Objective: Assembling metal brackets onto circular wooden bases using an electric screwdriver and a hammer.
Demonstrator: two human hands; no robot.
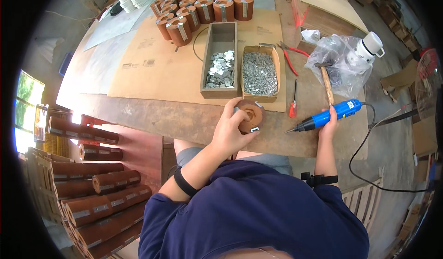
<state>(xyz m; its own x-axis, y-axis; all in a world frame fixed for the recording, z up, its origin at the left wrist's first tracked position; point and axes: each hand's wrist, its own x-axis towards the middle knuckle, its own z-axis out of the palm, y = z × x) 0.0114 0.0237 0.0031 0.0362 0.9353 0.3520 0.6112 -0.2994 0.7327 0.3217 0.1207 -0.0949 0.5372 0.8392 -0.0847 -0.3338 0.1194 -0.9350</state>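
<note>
My left hand is closed round a short reddish-brown cylinder at the table's near edge. A hole shows in its upward end, and small metal plates sit on its rim. Further right, my right hand grips a blue electric screwdriver, its bit pointing left toward the cylinder but apart from it. Beyond my left hand stands a long wooden box with flat metal plates inside. Beside it, a cardboard box is filled with screws.
Rows of similar cylinders stand at the back. A red-handled screwdriver, pliers, a hammer, and a white bottle on a plastic bag lie right. The cable hangs off the right side. Long brown cylinders are stacked at left.
</note>
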